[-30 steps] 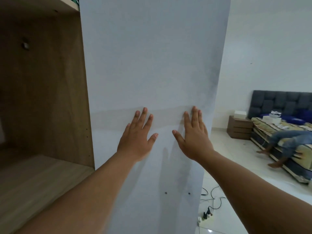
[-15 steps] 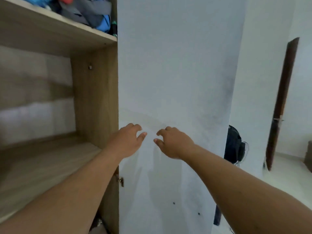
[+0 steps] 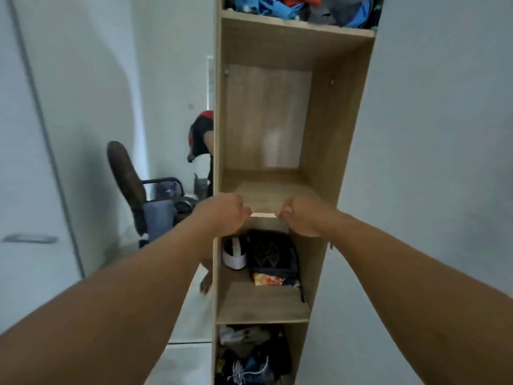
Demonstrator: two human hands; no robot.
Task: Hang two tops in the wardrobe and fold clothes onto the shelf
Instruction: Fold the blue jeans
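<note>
At the centre of the frame both hands hover at the front edge of the bare middle shelf of the wardrobe. The left hand and right hand each show a narrow grip, fingers curled, apparently empty — whether anything thin is pinched I cannot tell. The shelf runs side to side, just beyond the knuckles, and both hands seem equally near. Unfolded clothes sit heaped on the top shelf, straight above and well apart from the hands; reaching them likely means going up. A dark bag lies below. No writing is readable.
</note>
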